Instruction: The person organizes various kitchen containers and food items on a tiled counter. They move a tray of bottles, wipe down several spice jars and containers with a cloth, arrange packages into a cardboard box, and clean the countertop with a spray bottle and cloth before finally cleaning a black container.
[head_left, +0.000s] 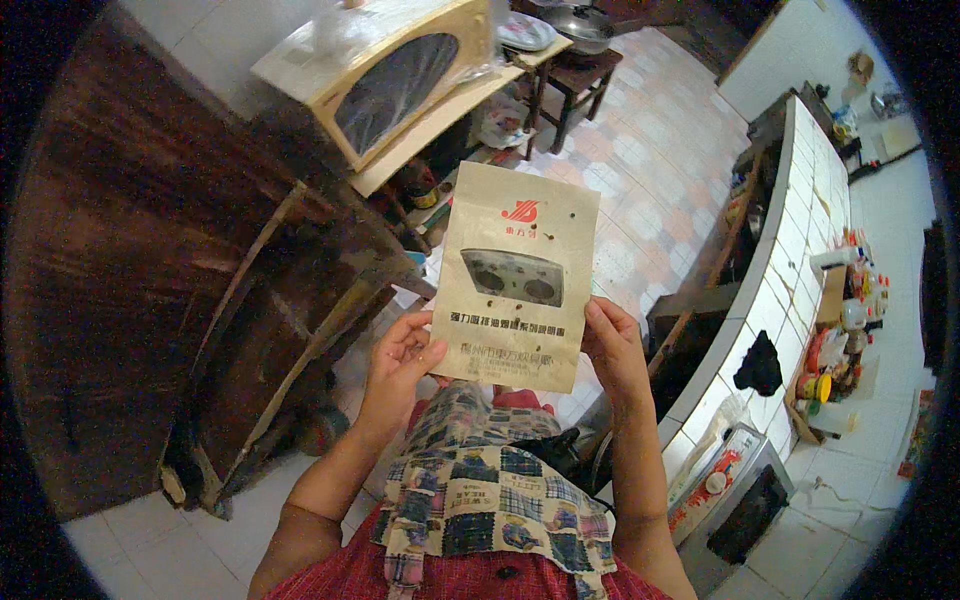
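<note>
A yellowed paper booklet is held up in front of my body between both hands. Its cover bears a red logo, a picture of a range hood and printed writing, with several small dark spots. My left hand pinches the lower left edge, thumb on the front. On the right edge, lower half, my right hand grips the paper, with the fingers partly hidden behind it. Below the booklet, a patchwork-patterned apron covers my red clothing.
A white-tiled counter curves along the right, bearing a black cloth, bottles, jars and a gas stove. Dark wooden furniture stands at left. A wooden cabinet and a stool with a metal pot are farther off.
</note>
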